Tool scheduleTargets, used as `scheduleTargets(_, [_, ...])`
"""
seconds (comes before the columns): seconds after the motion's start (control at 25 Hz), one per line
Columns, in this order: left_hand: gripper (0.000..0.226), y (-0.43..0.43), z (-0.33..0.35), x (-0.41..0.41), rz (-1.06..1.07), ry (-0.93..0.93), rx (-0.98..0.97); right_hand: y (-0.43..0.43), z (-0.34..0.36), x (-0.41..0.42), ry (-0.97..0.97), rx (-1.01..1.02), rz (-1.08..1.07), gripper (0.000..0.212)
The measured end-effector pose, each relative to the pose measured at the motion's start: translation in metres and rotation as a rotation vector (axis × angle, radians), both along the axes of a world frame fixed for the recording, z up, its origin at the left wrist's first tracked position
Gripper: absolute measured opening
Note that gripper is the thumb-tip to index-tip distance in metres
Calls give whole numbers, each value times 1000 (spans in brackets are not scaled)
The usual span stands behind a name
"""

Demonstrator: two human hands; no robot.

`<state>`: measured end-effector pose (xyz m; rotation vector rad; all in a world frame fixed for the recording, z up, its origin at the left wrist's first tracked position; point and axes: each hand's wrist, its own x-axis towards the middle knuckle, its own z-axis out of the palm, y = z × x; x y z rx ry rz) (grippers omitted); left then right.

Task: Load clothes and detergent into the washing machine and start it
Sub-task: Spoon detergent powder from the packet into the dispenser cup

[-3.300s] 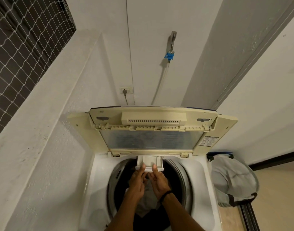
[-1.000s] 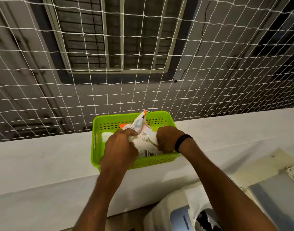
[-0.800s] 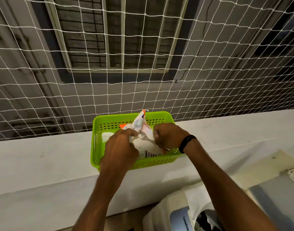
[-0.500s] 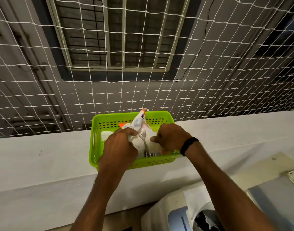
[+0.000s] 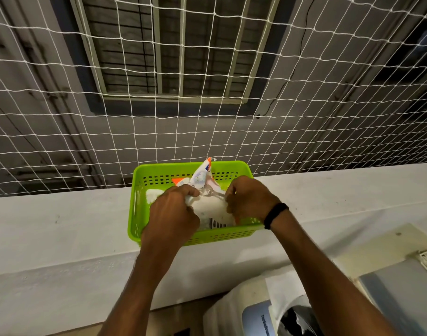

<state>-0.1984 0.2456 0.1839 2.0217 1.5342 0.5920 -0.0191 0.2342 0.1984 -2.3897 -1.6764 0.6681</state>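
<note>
A lime-green plastic basket (image 5: 164, 177) stands on a white ledge (image 5: 62, 221). Inside it lies a white detergent bag (image 5: 211, 209) with orange and blue print, its top sticking up. My left hand (image 5: 172, 214) grips the bag's left side. My right hand (image 5: 247, 198) pinches the handle of a metal spoon (image 5: 208, 191) whose bowl lies over the bag's mouth. The washing machine (image 5: 256, 314) shows at the bottom right, its tub mostly hidden by my right arm.
A white rope net (image 5: 231, 105) rises straight behind the ledge, with a barred window (image 5: 168, 47) beyond it. The machine's raised lid (image 5: 399, 282) sits at the lower right. A small white lump (image 5: 154, 194) lies in the basket's left part.
I turned from the washer's detergent drawer to the basket on the ledge. Over the last second my right hand shifted on the spoon, which swung upright and then back across the bag's mouth.
</note>
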Motion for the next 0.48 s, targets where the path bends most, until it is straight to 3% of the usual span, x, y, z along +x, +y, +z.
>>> scheduleTargets(0.08, [50,0,1,0,-9,7,-7,-4,9,4,-176,113,-6,14])
scheduleTargets(0.2, [49,1,0,-1,-22,8,-20,-8,15,5,-188,59,70,20])
scheduleTargets(0.48, [51,2,-2,-2,-66,-10,-21,-4,9,7,394,-65,-151,28])
